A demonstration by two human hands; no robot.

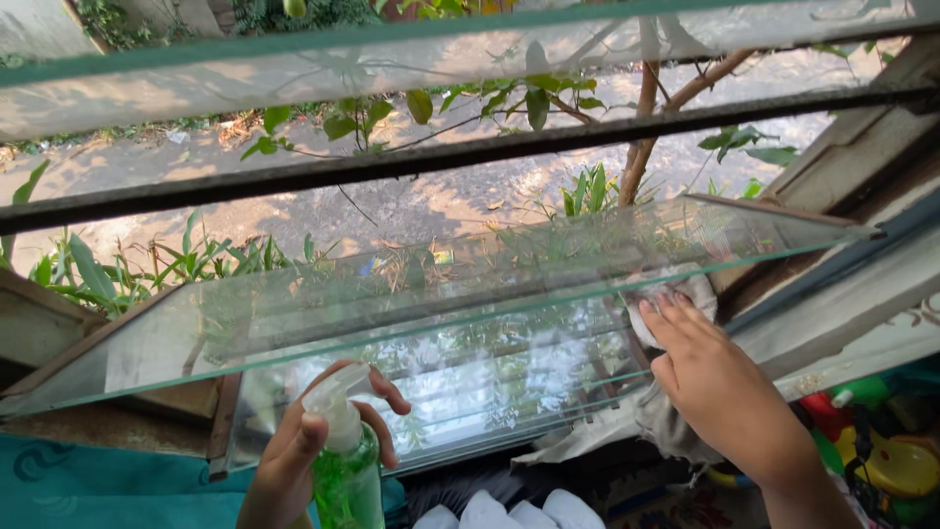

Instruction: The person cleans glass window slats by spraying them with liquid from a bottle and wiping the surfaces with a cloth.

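Pressing a cloth [676, 294] at three o'clock, right hand [720, 387] flat; left hand [294, 456] wraps the spray bottle [345, 460]. Leaning hard could probably crack the glass slat [441, 294].

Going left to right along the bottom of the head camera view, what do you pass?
Teal cloth → left hand gripping the green spray bottle → white folded cloths → right hand pressing a white rag against the glass louvre pane → colourful plastic items at the far right.
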